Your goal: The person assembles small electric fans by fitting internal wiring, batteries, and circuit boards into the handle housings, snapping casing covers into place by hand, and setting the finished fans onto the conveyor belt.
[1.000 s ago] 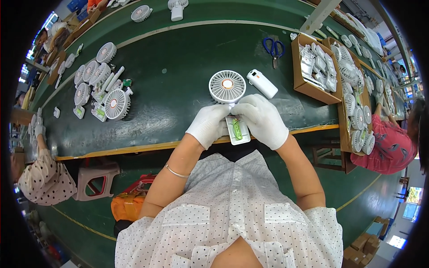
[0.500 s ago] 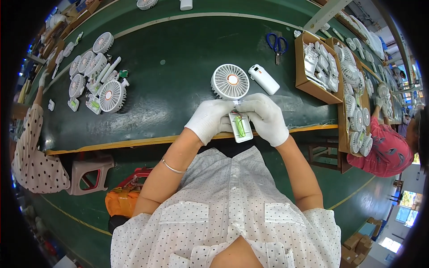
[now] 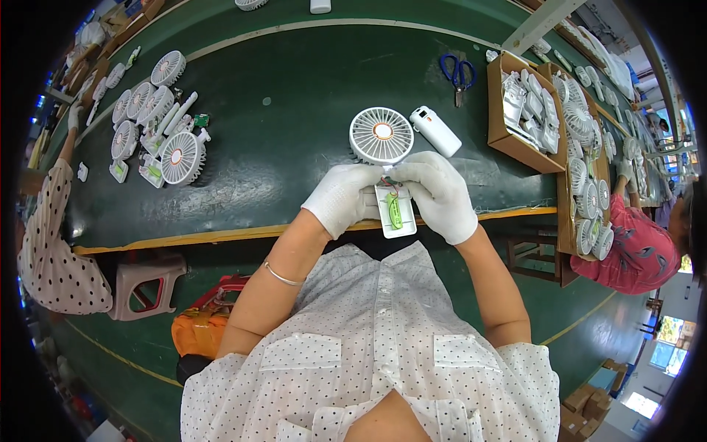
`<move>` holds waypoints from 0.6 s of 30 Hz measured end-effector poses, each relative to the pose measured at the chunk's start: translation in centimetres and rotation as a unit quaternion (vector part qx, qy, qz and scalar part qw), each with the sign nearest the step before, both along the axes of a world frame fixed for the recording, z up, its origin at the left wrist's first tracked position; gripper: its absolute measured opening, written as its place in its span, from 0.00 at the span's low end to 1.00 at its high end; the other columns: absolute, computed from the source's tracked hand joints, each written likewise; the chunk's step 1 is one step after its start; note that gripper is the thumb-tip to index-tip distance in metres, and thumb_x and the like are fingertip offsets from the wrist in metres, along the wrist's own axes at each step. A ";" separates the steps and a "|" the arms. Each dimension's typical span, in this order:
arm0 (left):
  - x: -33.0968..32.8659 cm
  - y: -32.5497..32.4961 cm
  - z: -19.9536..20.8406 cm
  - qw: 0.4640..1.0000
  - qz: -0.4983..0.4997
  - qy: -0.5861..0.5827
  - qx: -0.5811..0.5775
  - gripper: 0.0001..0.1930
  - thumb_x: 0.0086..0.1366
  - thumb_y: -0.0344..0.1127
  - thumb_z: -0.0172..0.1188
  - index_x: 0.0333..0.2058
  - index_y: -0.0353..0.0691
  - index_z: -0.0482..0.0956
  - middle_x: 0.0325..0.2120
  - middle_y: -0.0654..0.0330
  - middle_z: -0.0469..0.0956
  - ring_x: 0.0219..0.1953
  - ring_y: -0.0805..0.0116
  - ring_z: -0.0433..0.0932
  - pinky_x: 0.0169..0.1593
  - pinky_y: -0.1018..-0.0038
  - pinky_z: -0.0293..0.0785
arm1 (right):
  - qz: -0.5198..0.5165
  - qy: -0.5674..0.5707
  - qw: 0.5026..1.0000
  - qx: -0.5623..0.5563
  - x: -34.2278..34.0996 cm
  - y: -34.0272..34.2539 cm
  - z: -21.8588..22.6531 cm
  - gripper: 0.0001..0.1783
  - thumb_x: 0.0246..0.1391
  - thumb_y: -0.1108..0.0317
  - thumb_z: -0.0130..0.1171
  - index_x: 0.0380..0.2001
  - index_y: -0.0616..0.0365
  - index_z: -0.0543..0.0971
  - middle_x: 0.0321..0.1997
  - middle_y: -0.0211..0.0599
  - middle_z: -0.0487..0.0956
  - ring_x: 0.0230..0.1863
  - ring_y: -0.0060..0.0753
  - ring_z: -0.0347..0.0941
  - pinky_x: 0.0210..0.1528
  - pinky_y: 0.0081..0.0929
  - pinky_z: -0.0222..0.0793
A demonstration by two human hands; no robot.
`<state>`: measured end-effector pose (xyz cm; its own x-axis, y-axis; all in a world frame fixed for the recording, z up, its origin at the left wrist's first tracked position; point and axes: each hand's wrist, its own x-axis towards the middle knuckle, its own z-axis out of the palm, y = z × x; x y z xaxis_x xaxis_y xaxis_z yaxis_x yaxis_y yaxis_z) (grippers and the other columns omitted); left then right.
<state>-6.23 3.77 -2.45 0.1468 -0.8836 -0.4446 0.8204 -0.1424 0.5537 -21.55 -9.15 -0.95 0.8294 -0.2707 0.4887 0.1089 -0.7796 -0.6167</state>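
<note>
Both my hands wear white gloves and meet at the table's front edge. Between them is a small handheld fan, its round white head (image 3: 381, 135) with an orange centre facing up, beyond my fingers. Its open handle shell (image 3: 398, 212) points toward me and shows a green battery (image 3: 395, 211) and thin wires inside. My left hand (image 3: 346, 193) is closed on the shell's left side. My right hand (image 3: 436, 193) pinches at the neck, where the head joins the handle; the fingertips partly hide that joint. A white handle cover (image 3: 436, 131) lies just beyond my right hand.
Blue-handled scissors (image 3: 458, 76) lie farther back. At right stand a cardboard box (image 3: 524, 151) of white plastic parts and another carton with fan heads. Several fans (image 3: 183, 158) and a green circuit board (image 3: 201, 120) are on the left. Co-workers sit at both sides.
The open handle shell has tilted slightly, showing more of its inside. My hands stay almost in place on the fan.
</note>
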 end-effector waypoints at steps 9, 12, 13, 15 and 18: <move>-0.2 0.0 0.4 1.000 0.013 -0.009 0.012 0.16 0.68 0.32 0.58 0.48 0.23 0.73 0.42 0.45 0.79 0.45 0.51 0.84 0.47 0.58 0.86 | -0.025 0.016 0.999 -0.035 -0.2 0.4 0.9 0.18 0.46 0.86 0.62 0.39 0.55 0.82 0.39 0.37 0.79 0.41 0.41 0.78 0.43 0.34 0.75; -0.2 0.1 0.6 1.000 -0.003 -0.025 0.012 0.16 0.69 0.32 0.56 0.48 0.23 0.73 0.42 0.46 0.79 0.46 0.53 0.84 0.47 0.60 0.86 | -0.018 0.021 0.999 -0.019 -0.2 0.3 0.6 0.17 0.45 0.85 0.62 0.39 0.55 0.82 0.39 0.38 0.79 0.41 0.42 0.78 0.43 0.34 0.75; -0.2 0.1 0.4 0.999 -0.008 -0.034 0.018 0.15 0.69 0.31 0.55 0.47 0.23 0.73 0.42 0.46 0.79 0.46 0.54 0.84 0.48 0.61 0.86 | -0.018 0.028 0.999 -0.024 -0.2 0.4 0.5 0.17 0.45 0.85 0.62 0.39 0.55 0.82 0.39 0.38 0.79 0.41 0.42 0.78 0.43 0.34 0.75; -0.2 0.2 0.0 0.999 -0.013 -0.043 0.025 0.14 0.70 0.30 0.54 0.47 0.23 0.74 0.42 0.47 0.79 0.46 0.55 0.84 0.48 0.62 0.85 | -0.017 0.035 0.999 -0.030 -0.2 0.5 0.6 0.17 0.45 0.85 0.62 0.39 0.55 0.82 0.39 0.38 0.79 0.41 0.43 0.77 0.43 0.35 0.75; -0.2 0.5 -0.2 0.980 -0.063 -0.187 -0.029 0.12 0.70 0.28 0.53 0.47 0.25 0.75 0.43 0.48 0.80 0.47 0.56 0.84 0.49 0.62 0.85 | -0.011 0.046 0.995 -0.082 -0.2 0.6 0.9 0.17 0.45 0.83 0.63 0.40 0.54 0.81 0.39 0.38 0.79 0.40 0.43 0.76 0.42 0.37 0.74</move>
